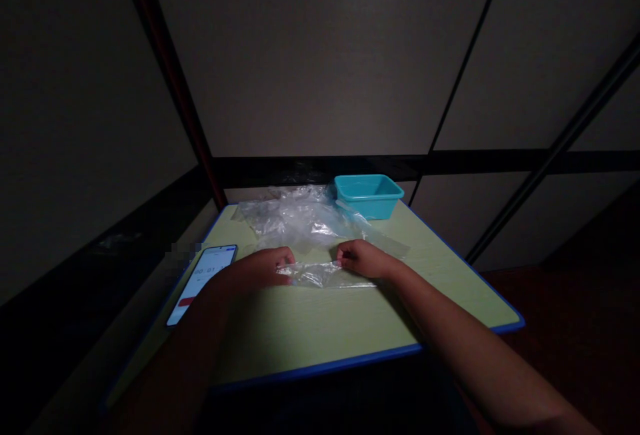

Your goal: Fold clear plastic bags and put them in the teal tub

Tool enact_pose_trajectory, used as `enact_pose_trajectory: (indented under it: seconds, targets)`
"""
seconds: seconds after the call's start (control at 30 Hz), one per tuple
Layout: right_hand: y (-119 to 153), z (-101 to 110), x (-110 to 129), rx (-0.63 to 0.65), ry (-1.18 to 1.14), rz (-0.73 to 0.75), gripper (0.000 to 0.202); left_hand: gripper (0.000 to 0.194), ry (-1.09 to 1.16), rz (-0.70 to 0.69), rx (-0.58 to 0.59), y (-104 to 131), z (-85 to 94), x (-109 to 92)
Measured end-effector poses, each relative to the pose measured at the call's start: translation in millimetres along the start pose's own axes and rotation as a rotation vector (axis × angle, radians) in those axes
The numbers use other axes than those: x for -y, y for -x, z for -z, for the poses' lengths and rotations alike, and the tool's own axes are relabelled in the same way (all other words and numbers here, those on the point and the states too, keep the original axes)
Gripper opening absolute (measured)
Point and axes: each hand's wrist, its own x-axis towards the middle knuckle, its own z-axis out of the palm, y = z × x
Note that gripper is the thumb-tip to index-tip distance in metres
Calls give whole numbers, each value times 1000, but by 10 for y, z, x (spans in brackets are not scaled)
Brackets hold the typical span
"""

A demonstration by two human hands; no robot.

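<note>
Bag (321, 276) lay flat near mid-table, stretched between both hands. Phone (203, 282) sat at the table's left edge, screen up, beside the left forearm. Left hand (273, 266) had curled fingers pinching the bag's left end. Pile of clear plastic (300, 215) spread behind the hands, up to the tub. Right hand (364, 259) had fingers curled in, pinching the bag's right end. Teal tub (370, 196) stood upright at the far right, touching the plastic. Table (450, 288) had bare surface right of the right forearm, out to the blue edge.
</note>
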Motion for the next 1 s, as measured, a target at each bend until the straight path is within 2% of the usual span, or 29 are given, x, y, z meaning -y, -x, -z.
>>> enact_pose_trajectory:
  seconds: [0.2,0.27,0.37,0.53,0.77,0.9,1.0]
  targets:
    - [-3,-9,-9,0,8,-6,8,32,-3,-11,-139,132,180,-55]
    - [-6,-11,-16,-1,12,-4,8,28,-52,-24,-108,159,220,-40]
    - [-8,-16,-22,1,19,0,9,22,-107,-22,-2,174,236,-16]
    - [-3,-12,-13,9,17,0,9,23,-122,-25,89,192,221,-39]
    - [0,5,-8,9,3,1,10,16,-94,-52,104,242,240,-35]
    - [-4,-1,-21,2,-4,9,9,18,-65,-143,65,224,238,19]
    - [-4,-6,-25,3,-3,11,10,14,-103,-144,21,195,229,58]
